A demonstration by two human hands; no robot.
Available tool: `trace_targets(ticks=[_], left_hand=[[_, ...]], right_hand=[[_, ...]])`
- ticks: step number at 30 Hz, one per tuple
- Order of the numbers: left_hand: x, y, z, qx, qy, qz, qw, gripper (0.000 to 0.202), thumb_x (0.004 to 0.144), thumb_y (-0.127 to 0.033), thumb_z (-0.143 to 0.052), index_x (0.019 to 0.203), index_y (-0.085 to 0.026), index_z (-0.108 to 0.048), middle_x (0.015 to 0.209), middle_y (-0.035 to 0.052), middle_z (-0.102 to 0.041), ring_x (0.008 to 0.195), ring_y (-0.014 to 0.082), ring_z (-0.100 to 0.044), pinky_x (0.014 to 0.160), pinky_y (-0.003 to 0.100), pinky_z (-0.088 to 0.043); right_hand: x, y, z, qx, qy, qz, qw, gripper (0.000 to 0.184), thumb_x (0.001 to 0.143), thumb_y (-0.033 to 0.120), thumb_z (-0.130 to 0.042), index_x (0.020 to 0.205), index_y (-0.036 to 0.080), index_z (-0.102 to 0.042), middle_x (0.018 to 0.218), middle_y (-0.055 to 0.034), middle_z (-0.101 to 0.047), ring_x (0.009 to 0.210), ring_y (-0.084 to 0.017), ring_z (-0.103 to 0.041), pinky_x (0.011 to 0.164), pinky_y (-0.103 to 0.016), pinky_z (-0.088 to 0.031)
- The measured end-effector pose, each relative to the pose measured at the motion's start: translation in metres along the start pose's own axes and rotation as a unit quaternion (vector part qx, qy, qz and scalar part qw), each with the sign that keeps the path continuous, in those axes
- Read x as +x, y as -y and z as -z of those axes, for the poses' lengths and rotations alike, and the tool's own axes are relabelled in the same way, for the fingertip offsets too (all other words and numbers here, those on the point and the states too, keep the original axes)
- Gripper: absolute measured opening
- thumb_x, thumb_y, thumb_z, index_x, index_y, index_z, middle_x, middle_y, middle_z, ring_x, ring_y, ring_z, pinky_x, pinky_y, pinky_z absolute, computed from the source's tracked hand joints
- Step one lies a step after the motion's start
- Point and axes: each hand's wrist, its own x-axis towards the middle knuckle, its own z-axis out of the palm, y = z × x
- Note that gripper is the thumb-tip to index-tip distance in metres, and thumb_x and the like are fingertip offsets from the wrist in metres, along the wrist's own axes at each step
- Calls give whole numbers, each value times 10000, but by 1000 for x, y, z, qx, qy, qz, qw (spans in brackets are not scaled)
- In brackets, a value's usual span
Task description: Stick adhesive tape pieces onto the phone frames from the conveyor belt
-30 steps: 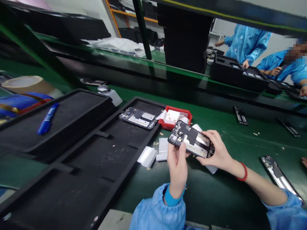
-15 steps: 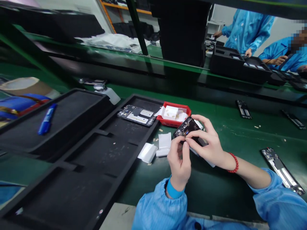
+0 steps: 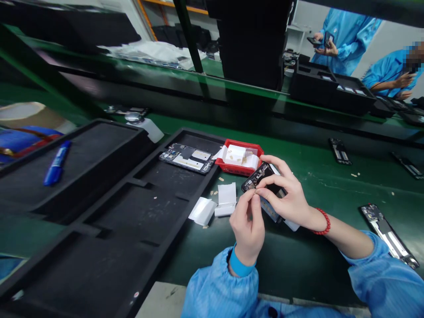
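My left hand (image 3: 247, 227) has its thumb and index finger pinched together. Its fingertips meet those of my right hand (image 3: 286, 192), whose thumb and index finger are closed too. Whatever tiny thing sits between them is too small to make out. Just behind the fingertips is an opened phone (image 3: 253, 177), black, with circuit parts showing; my right hand covers part of it, one finger reaching along its far side. Below that hand shows a grey strip with tan marks (image 3: 270, 210). A red bin (image 3: 236, 168) beyond holds white paper and small tan pieces.
A black foam tray (image 3: 179, 221) at left carries another opened phone (image 3: 187, 158). White paper pieces (image 3: 227, 198) and tan scraps lie beside it. A blue marker (image 3: 57, 164) rests on a black box. More opened phones (image 3: 389, 234) lie at right. Co-workers in blue (image 3: 351, 39) are beyond.
My pinched fingertips stay together while the phone behind them shifts slightly, and more of the grey strip shows below my right hand. Across the bench, a standing co-worker now holds phone-like items up.
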Motion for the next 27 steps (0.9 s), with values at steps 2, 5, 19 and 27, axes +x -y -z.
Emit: trace_targets(ticks=[2, 5, 19, 27], left_hand=[[-1, 4, -1, 4, -5, -9, 1000, 157, 998, -280, -583, 1044, -191, -704, 974, 55, -773, 882, 173, -754, 808, 264, -592], [-2, 7, -1, 6, -10, -5, 1000, 154, 992, -272, -593, 1056, -189, -706, 979, 61, -772, 882, 176, -754, 798, 267, -594], [5, -1, -4, -116, -86, 123, 982, 190, 941, -271, -622, 1078, -230, -497, 800, -33, -581, 604, 101, -623, 572, 199, -512], [16, -4, 0, -177, -89, 225, 954, 373, 910, -374, -679, 1232, -209, -590, 757, -8, -689, 540, 111, -629, 525, 208, -537]], right_hand=[[-2, -2, -4, -30, -21, 38, 999, 88, 914, 147, -660, 846, 195, -690, 1390, -184, -623, 1325, -292, -607, 1103, -525, -480], [-6, -2, -8, -67, -36, 71, 995, 108, 928, 120, -620, 861, 200, -650, 1374, -187, -641, 1313, -308, -614, 1141, -587, -416], [94, -72, -13, -30, 106, -68, 992, 154, 814, 167, -748, 684, 170, -666, 657, -10, -685, 596, -131, -586, 606, -269, -447], [96, -72, -5, -64, 156, -98, 981, 164, 847, 62, -630, 750, 147, -731, 573, 9, -650, 531, -120, -569, 584, -269, -442]])
